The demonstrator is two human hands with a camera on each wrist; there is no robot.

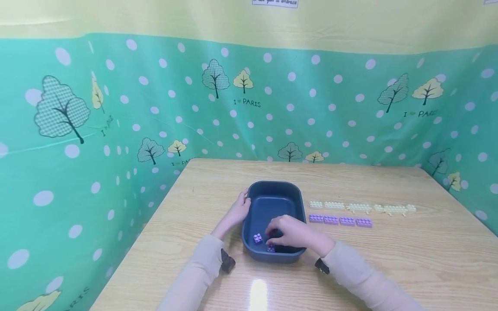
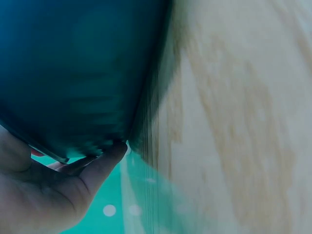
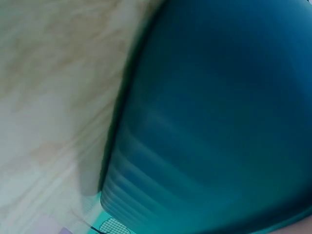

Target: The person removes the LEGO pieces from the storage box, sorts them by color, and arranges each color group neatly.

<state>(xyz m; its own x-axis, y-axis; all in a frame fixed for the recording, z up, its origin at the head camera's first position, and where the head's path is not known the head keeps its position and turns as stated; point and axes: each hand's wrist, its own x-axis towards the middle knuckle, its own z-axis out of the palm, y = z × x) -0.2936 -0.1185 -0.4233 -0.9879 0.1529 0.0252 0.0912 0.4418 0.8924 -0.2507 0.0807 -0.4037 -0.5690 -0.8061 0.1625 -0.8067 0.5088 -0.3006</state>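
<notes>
A dark blue rectangular box (image 1: 274,257) sits on the table. My left hand (image 1: 238,211) grips its left rim; the left wrist view shows that hand (image 2: 46,195) with a digit against the outer wall (image 2: 73,73). Reaching over the right rim, my right hand (image 1: 289,231) is inside the box with its thumb and fingers bent and apart. Two small purple toy bricks lie on the box floor: one brick (image 1: 258,238) left of the right hand, the other brick (image 1: 271,248) just under its thumb. The right wrist view shows the box's outer wall (image 3: 209,122) and no clear fingers.
Right of the box, several purple bricks (image 1: 340,220) form a row on the wooden table (image 1: 408,250). Behind them runs a row of cream bricks (image 1: 359,207), some with small protruding pieces. A green dotted curtain (image 1: 272,108) hangs behind and at both sides.
</notes>
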